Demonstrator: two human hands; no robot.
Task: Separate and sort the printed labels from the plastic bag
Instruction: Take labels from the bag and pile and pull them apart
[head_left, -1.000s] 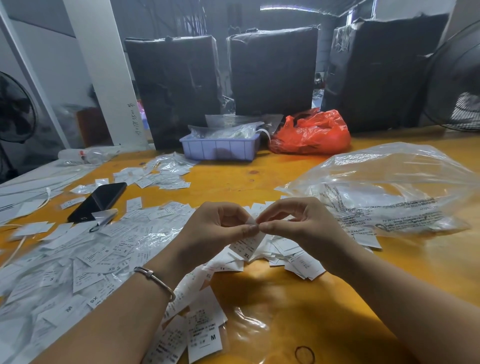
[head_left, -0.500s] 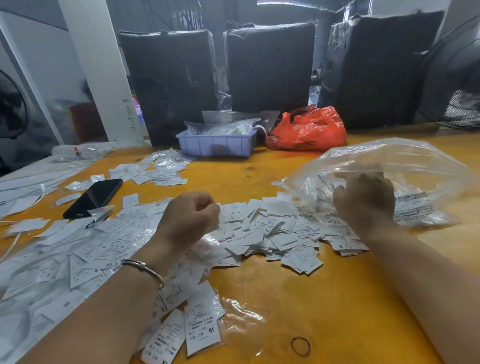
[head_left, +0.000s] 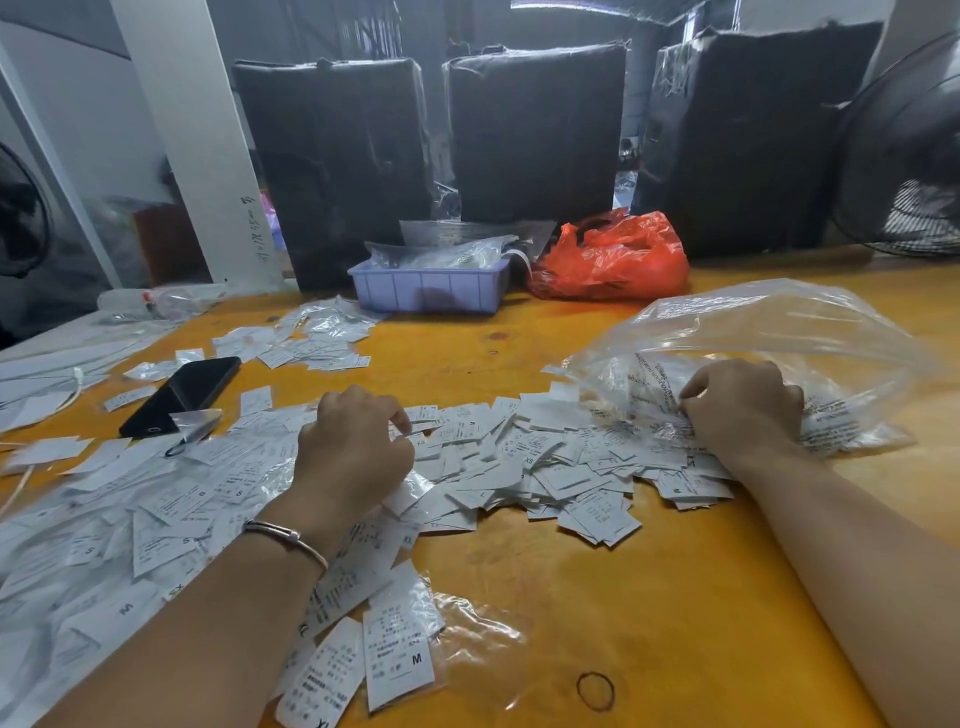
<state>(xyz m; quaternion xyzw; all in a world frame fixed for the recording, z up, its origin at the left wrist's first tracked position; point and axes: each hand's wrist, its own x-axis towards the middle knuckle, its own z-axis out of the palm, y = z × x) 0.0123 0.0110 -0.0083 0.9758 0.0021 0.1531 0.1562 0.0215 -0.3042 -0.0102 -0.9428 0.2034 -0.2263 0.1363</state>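
In the head view, the left hand (head_left: 353, 447) rested knuckles-up on the heap of small white printed paper labels (head_left: 524, 467); its fingers (head_left: 400, 418) were curled in over the labels beneath them, though whether they actually pinched one could not be told, since the fingertips were hidden under the hand. The right hand (head_left: 740, 405) sat at the mouth of the crumpled clear plastic bag (head_left: 779, 332), its fingers (head_left: 691, 395) bunched and gripping the bag's film together with the labels just under them; this hold was probably meant to steady the bag so more labels could be drawn out.

The bag lay on its side on the yellow wooden tabletop (head_left: 675, 597), its long axis running left to right, its open mouth towards the left hand and its puffed closed end beyond the right fingers; that lie let the labels spill towards the middle. The spilled labels lay flat between the two sets of fingers and in a wider spread to the left of the left fingers, turned every way with no common direction; size letters such as M, S and XL showed on some.

A black smartphone (head_left: 182, 395) lay well left of the left fingers; a lilac plastic tray (head_left: 431, 288) and a red plastic bag (head_left: 613, 260) stood far beyond them.
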